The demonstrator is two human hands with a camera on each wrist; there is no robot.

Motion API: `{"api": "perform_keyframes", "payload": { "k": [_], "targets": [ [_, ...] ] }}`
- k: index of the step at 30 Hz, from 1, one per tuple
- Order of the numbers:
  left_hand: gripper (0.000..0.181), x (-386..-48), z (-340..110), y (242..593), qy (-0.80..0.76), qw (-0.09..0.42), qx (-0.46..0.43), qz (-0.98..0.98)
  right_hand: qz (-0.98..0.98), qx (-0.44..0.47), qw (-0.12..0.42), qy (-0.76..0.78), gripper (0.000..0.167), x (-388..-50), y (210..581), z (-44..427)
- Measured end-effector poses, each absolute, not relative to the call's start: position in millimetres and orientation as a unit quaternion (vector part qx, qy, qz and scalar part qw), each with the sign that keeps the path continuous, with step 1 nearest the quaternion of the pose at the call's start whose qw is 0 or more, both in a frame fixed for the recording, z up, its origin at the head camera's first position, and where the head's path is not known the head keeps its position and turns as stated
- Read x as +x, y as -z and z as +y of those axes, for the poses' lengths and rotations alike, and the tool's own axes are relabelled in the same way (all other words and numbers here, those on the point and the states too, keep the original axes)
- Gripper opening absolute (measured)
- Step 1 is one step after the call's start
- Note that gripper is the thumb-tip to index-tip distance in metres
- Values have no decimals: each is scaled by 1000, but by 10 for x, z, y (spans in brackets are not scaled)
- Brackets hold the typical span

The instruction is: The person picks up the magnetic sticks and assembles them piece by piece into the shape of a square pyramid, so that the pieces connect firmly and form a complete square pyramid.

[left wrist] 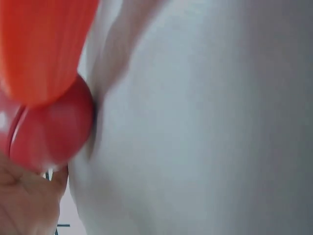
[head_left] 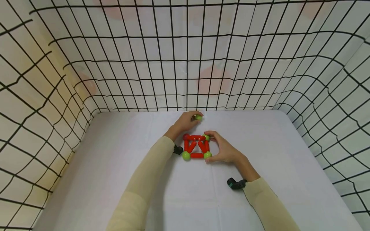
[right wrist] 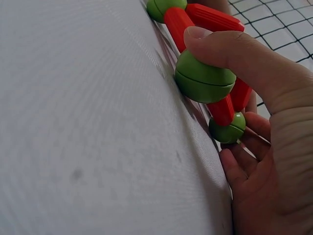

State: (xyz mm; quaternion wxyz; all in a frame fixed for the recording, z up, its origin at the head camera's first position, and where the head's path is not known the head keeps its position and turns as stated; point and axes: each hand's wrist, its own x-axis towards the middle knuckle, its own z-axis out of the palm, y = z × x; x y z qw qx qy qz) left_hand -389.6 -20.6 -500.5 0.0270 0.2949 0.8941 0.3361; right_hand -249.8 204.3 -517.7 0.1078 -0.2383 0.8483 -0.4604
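Note:
A square frame of red rods and balls (head_left: 197, 156) lies on the white surface. Three of its corner balls are green and the far left one is a red ball (head_left: 186, 137). Two more rods slant inward from the near corners. My right hand (head_left: 226, 150) spans the frame's right side, thumb on the near green ball (right wrist: 203, 81) and fingers at the far green ball (right wrist: 228, 128). Beyond the frame, my left hand (head_left: 185, 122) holds a loose green ball (head_left: 198, 117) between thumb and fingers. In the left wrist view a red rod (left wrist: 44, 49) hides part of the red ball.
Black netting (head_left: 188, 61) rises behind and along both sides of the white-covered table (head_left: 196, 195). Behind it hangs pale cloth with faint orange spots. A small black device (head_left: 235, 183) sits at the right wrist, another (head_left: 178, 149) at the left.

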Motion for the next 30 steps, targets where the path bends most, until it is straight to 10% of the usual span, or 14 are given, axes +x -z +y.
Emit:
{"api": "perform_keyframes", "payload": {
  "k": [30],
  "targets": [
    [41, -3147, -878, 4711, -507, 27, 261, 821, 868, -208, 108, 438, 115, -2552, 5152, 1861]
  ]
}}
